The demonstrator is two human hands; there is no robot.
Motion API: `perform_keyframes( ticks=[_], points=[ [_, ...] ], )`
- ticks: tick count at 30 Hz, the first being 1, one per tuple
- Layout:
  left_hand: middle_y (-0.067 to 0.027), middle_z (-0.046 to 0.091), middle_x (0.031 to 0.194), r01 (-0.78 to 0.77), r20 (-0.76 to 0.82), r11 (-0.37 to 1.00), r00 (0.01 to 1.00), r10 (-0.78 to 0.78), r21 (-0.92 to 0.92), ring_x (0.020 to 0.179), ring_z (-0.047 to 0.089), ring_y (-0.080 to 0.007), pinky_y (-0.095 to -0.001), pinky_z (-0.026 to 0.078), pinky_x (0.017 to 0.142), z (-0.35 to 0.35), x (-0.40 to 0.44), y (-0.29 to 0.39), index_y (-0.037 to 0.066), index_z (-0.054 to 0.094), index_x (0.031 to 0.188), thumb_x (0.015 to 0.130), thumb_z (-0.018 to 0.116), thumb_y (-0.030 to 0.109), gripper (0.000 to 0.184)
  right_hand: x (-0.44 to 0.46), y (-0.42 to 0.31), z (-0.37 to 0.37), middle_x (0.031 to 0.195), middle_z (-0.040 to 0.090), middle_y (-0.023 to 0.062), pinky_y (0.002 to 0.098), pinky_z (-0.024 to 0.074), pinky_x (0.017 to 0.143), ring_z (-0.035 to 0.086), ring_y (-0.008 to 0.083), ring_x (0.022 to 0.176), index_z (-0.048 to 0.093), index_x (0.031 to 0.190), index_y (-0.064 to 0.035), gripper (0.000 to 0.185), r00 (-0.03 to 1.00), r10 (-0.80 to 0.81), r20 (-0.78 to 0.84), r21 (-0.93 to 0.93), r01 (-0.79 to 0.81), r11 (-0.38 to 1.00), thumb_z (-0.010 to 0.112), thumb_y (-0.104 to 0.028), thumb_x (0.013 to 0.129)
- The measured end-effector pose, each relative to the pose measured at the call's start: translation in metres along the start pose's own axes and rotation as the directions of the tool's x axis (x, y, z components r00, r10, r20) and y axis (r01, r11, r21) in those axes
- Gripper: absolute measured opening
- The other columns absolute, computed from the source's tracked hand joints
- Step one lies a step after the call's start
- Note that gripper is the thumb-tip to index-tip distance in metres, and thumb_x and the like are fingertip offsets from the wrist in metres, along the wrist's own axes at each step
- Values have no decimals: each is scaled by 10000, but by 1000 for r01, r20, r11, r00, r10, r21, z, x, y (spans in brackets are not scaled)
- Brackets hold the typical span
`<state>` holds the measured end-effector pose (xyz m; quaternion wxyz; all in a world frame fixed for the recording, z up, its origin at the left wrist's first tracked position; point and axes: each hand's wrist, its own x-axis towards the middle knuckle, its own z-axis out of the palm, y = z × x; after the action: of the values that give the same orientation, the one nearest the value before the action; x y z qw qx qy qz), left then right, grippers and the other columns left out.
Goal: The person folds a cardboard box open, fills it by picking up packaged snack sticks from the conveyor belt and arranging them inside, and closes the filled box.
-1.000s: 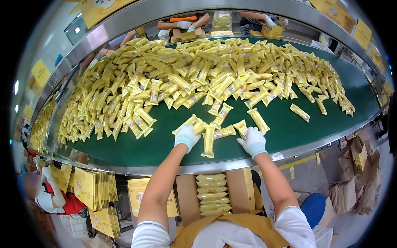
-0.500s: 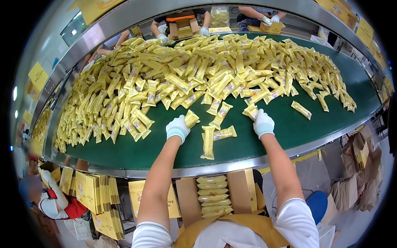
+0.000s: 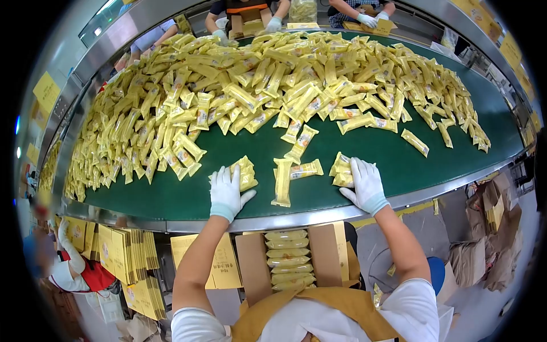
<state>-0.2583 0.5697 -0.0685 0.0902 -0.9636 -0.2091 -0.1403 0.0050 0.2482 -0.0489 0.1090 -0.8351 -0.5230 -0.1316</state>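
My left hand [image 3: 226, 192], in a white glove, lies against a small group of yellow packets [image 3: 245, 174] on the green belt [image 3: 228, 148], fingers spread over their left side. My right hand [image 3: 364, 185], gloved too, rests at the right side of another small group of packets [image 3: 342, 170], its fingers apart and thumb out. Between the hands, one packet [image 3: 282, 182] stands lengthwise beside a crosswise packet [image 3: 307, 169]; a slanted one [image 3: 301, 143] lies just beyond. Below the belt edge, an open carton [image 3: 253, 268] holds a column of packets [image 3: 288, 256].
A large heap of packets [image 3: 228, 74] covers the far side of the belt. Co-workers' gloved hands show behind it. The metal rim [image 3: 285, 220] runs before me. Folded cartons [image 3: 122, 256] and another person [image 3: 77, 268] are at the lower left.
Both hands have drawn back toward the near rim, bringing packets closer, and now lie spread against two small groups. The left hand has moved left. The view has shifted slightly.
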Motion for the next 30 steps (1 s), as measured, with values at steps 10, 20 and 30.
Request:
perform_keyframes(
  ticks=[10, 20, 30],
  points=[
    [-198, 500, 1408, 39, 246, 999, 969, -31, -27, 1329, 451, -369, -437, 315, 1151, -14, 20, -13, 7, 434, 1434, 714, 780, 606, 999, -1, 11, 3, 1200, 578, 198, 454, 407, 1027, 538, 352, 1163, 420, 1429, -3, 994, 981, 17, 196, -114, 6, 993, 817, -535, 689],
    [-175, 523, 1353, 239, 190, 844, 968, -167, -481, 1257, 514, -343, -430, 381, 1100, -9, -7, -32, 28, 356, 1490, 643, 883, 471, 1092, -22, -3, 3, 1148, 582, 201, 439, 460, 953, 569, 368, 1066, 354, 1473, 45, 1047, 963, 262, 65, 529, -256, 809, 876, -395, 679],
    [-91, 560, 1320, 209, 210, -27, 960, -186, -978, 1146, 593, -173, -338, 541, 949, -133, -64, 9, 39, 343, 1461, 603, 878, 45, 1011, -23, -155, -130, 1001, 636, 114, 397, 463, 791, 628, 265, 933, 501, 1331, -49, 859, 744, -470, 475, 332, 343, 879, 844, -487, 676]
  ],
)
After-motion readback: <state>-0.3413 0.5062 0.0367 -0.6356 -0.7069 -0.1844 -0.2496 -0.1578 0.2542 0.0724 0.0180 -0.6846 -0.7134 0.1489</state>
